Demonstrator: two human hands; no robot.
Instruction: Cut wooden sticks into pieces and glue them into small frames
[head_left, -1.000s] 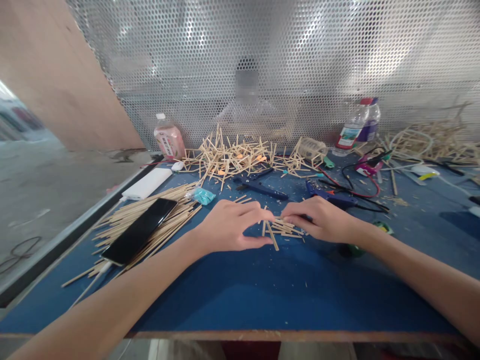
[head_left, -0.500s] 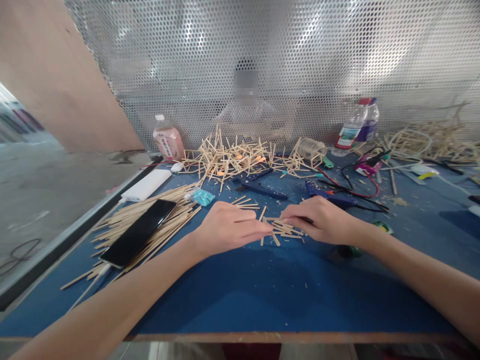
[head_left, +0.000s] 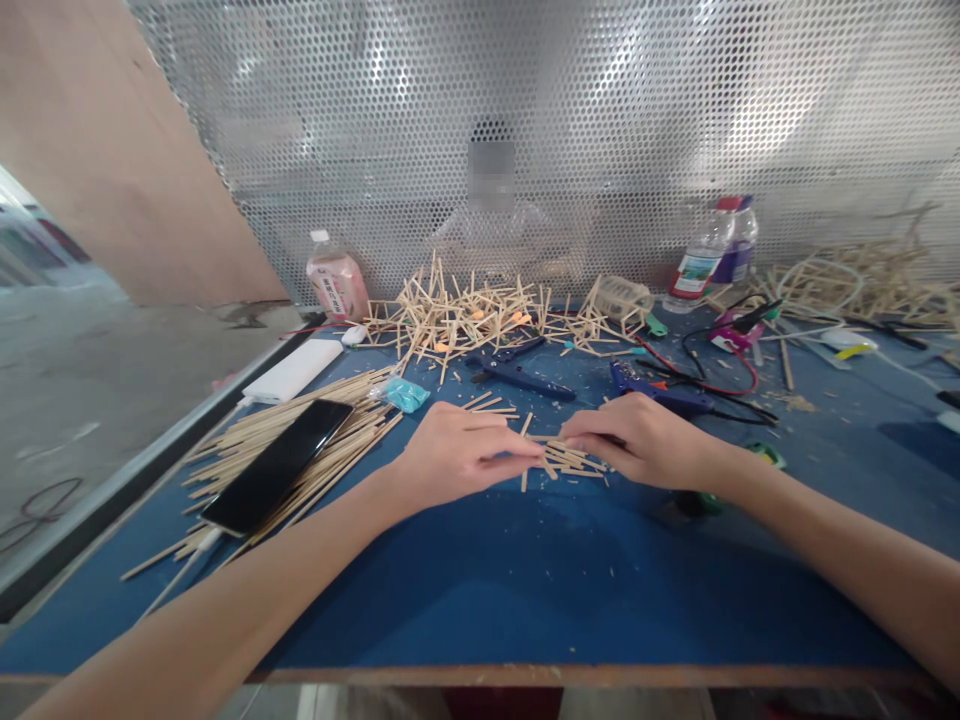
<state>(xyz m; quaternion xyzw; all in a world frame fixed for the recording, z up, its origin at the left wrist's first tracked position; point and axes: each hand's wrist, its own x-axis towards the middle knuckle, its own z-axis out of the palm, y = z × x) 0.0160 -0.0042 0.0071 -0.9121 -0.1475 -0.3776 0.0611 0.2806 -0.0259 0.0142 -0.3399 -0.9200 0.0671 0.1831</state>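
A small pile of short wooden sticks (head_left: pixel 564 456) lies on the blue tabletop (head_left: pixel 480 580) between my hands. My left hand (head_left: pixel 456 450) rests on the table left of the pile, its fingers pinched together on a short stick at the pile's left edge. My right hand (head_left: pixel 643 438) lies right of the pile, fingers curled down onto the sticks and touching them. What lies under those fingers is hidden.
Long sticks (head_left: pixel 300 440) lie at left under a black phone (head_left: pixel 277 465), beside a white power bank (head_left: pixel 294 369). At the back: a glued stick structure (head_left: pixel 465 312), blue pliers (head_left: pixel 521 375), a blue glue gun (head_left: pixel 660 392), bottles (head_left: pixel 337 283), cables. A person sits behind the mesh screen (head_left: pixel 525 130).
My left hand's fingers have closed from a spread arc into a pinch on a stick at the pile's edge. A few short sticks shifted. My right hand has barely moved.
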